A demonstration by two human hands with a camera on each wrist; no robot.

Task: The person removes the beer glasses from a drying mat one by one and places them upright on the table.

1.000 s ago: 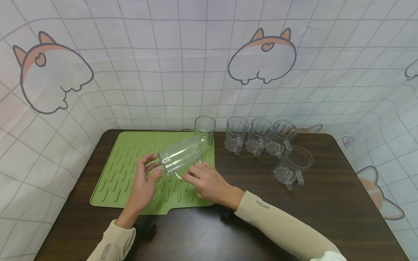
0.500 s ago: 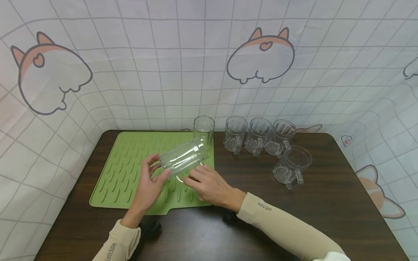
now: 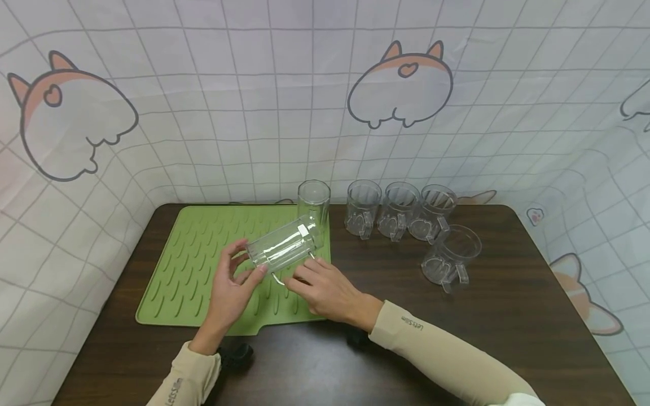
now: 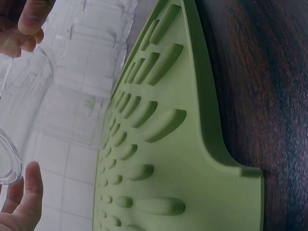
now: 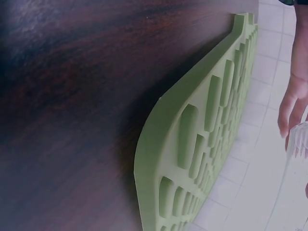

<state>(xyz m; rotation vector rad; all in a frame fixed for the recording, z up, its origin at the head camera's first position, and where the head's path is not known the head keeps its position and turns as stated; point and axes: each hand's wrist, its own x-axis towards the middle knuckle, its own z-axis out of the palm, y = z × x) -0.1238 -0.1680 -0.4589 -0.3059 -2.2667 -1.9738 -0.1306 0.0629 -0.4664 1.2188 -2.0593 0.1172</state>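
Observation:
A clear glass beer mug (image 3: 284,245) is held tilted nearly on its side above a green drying mat (image 3: 175,282). Its base points left, its mouth up to the right, overlapping another tall glass mug (image 3: 313,194) that stands upright at the mat's back right corner. My right hand (image 3: 330,288) grips the handle from the near side. Fingers and thumb of my left hand (image 3: 231,293) span the base end. In the left wrist view, left fingers (image 4: 31,192) lie right at the thick base. The right wrist view catches only the mug's ribbed base end (image 5: 301,137).
Three glass mugs stand in a row at the back, right of the mat: one (image 3: 363,208), another (image 3: 399,211), a third (image 3: 434,211). A wider glass mug (image 3: 452,256) stands in front of them. A white grid-patterned cloth (image 3: 254,113) hangs behind the dark wooden table (image 3: 386,276).
My left hand has moved right and closed in on the base end of the mug, its thumb now against the side. The right hand stays on the handle.

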